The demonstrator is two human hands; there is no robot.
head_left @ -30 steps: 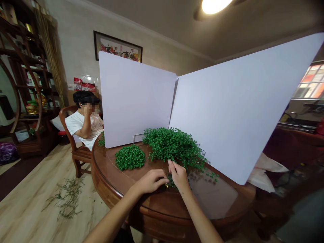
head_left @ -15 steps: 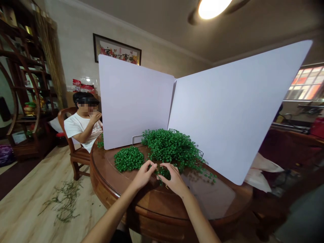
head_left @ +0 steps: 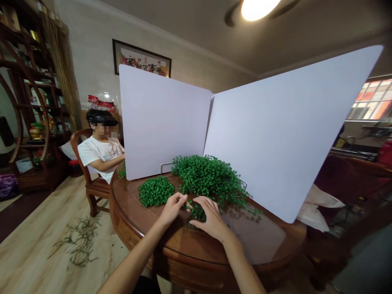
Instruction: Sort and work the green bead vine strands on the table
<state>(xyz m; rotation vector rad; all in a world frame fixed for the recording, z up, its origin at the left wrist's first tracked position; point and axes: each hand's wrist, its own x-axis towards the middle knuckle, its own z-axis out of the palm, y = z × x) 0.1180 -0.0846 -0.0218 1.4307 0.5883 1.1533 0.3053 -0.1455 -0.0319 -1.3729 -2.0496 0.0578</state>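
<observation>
My left hand [head_left: 174, 208] is closed in a pinch at the table's front middle, thumb against fingers. It appears to grip the thin stem of a small green sprig [head_left: 198, 211] with round beads or leaves. Around that sprig curves my right hand [head_left: 210, 216], its thumb and fingers well apart; whether its fingertips touch the sprig I cannot tell. Just beyond both hands lies a large heap of green stemmed sprigs [head_left: 208, 175]. A smaller, tighter pile of green round pieces [head_left: 156, 191] sits to the left.
Two white panels [head_left: 165, 122] stand in a V on the round wooden table [head_left: 260, 245], held by wire stands [head_left: 167, 169]. A person [head_left: 102, 151] sits behind the left panel. Bare stems [head_left: 76, 241] lie scattered on the floor at left.
My right thumb and fingers have opened wider and moved slightly away from my left fingertips. My left hand stays pinched. The seated person's hand has dropped from the face towards the table.
</observation>
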